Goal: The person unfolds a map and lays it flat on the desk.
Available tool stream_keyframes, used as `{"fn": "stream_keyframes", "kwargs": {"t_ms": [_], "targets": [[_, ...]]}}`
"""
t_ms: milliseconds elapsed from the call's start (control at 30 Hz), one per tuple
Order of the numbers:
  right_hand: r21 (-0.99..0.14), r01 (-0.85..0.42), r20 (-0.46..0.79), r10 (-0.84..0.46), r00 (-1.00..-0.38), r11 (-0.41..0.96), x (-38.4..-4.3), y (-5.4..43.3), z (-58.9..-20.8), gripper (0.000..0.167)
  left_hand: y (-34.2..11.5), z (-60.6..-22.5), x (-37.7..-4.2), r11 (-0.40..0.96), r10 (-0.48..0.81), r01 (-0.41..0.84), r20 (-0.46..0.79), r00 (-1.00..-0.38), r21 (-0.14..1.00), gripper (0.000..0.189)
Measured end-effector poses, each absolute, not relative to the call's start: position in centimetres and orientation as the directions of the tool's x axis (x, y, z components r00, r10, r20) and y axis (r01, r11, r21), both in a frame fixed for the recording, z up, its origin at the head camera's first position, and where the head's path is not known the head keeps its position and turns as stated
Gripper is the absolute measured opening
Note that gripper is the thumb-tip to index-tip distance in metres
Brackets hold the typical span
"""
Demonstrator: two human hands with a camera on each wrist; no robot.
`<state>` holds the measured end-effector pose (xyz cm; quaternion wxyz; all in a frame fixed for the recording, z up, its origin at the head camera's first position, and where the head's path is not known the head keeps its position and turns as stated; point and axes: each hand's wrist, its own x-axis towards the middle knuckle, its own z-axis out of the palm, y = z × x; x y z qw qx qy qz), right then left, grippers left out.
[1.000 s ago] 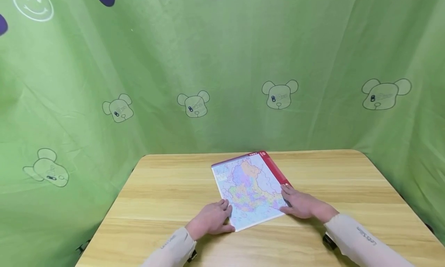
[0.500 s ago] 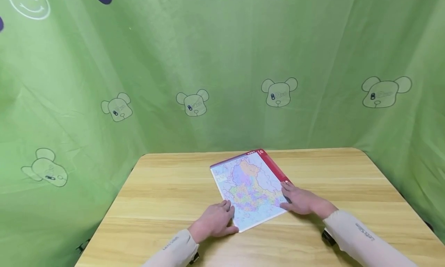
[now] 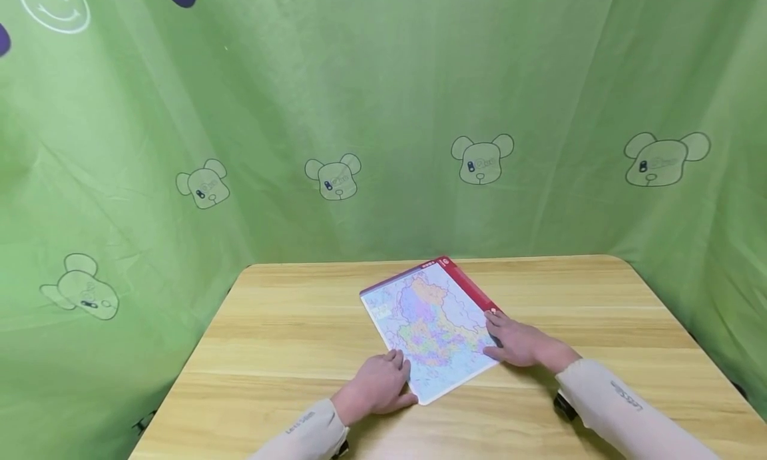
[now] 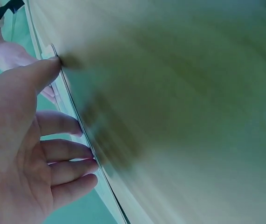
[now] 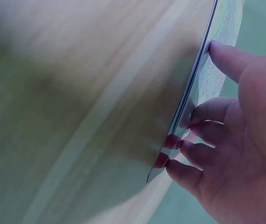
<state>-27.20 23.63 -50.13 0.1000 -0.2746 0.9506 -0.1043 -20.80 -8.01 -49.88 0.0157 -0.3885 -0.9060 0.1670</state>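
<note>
A thin board printed with a colourful map lies flat and askew on the wooden table, with a red band along its right edge and a dark red one at the far side. My left hand touches its left edge near the closest corner, thumb spread at that corner. At the right edge, by the red band, my right hand rests its fingertips and thumb. In the right wrist view the fingers meet the board's side, which shows as a dark line. The left wrist view has the left fingertips along the opposite edge.
The wooden table has rounded far corners. A green curtain with bear-head prints hangs behind it and along both sides. Dark straps show under the light sleeves.
The map board has turned slightly counterclockwise: its far corner has shifted left and its near corner right. My left hand has moved right and a little nearer; the right hand moved slightly away from me.
</note>
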Motion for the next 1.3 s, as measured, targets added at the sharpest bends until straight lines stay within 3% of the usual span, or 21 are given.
{"fn": "stream_keyframes", "kwargs": {"t_ms": [433,800,1100,1300], "targets": [[-0.235,-0.517,-0.115,-0.551,-0.826,0.823,-27.7,23.8,-49.7,0.069,-7.4,-50.1,-20.4,0.549,0.789,0.767,-0.096,-0.607,-0.331,0.064],[-0.217,-0.496,-0.133,-0.529,-0.838,0.841,-28.8,23.9,-50.0,0.068,-7.1,-49.8,-20.2,0.490,0.833,0.827,-0.131,-0.538,-0.277,0.059],[-0.259,-0.462,-0.072,-0.494,-0.867,0.848,-28.7,24.2,-49.7,0.069,-8.1,-49.8,-21.3,0.540,0.838,0.833,-0.022,-0.546,-0.119,0.046],[-0.239,-0.475,-0.029,-0.495,-0.868,0.847,-26.9,24.0,-48.7,0.071,-10.3,-49.7,-23.8,0.688,0.724,0.725,-0.035,-0.689,-0.032,0.055]]}}
